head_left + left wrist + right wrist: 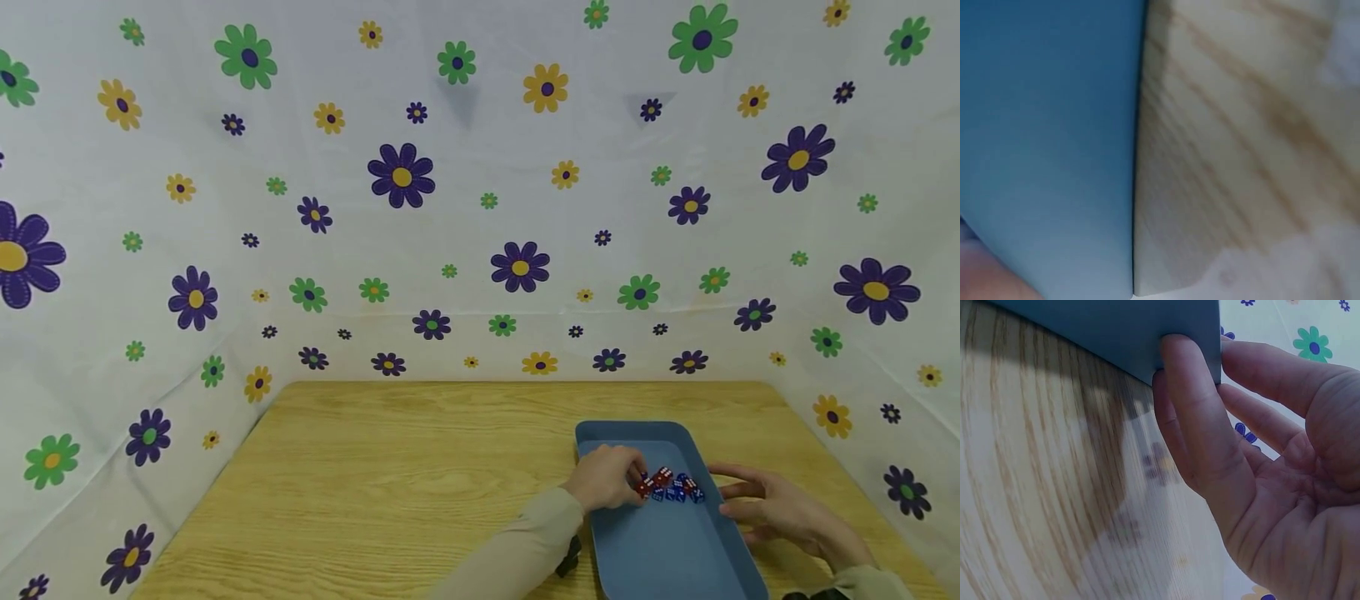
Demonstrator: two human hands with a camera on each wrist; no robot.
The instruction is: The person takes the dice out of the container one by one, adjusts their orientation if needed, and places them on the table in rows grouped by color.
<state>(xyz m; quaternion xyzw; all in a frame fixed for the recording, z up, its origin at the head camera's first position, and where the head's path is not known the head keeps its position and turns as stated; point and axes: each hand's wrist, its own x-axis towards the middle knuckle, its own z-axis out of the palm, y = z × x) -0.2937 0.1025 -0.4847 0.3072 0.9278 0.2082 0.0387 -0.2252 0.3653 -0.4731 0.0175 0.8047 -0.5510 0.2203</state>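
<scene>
Inside the blue tray (660,550), my left hand (603,477) reaches in over the left wall. Its thumb and fingers curl around a red die (645,487) at the left end of a small cluster. Several more red and blue dice (677,487) lie close together on the tray floor, just right of those fingertips. My right hand (783,508) is at the tray's right side, fingers spread and relaxed. In the right wrist view its fingertips (1180,353) rest against the outside of the tray wall. The left wrist view shows mostly the tray's outer wall (1054,144).
The tray stands on the right part of a wood-grain table (405,483). A white curtain with printed flowers (465,233) surrounds the table at the back and both sides.
</scene>
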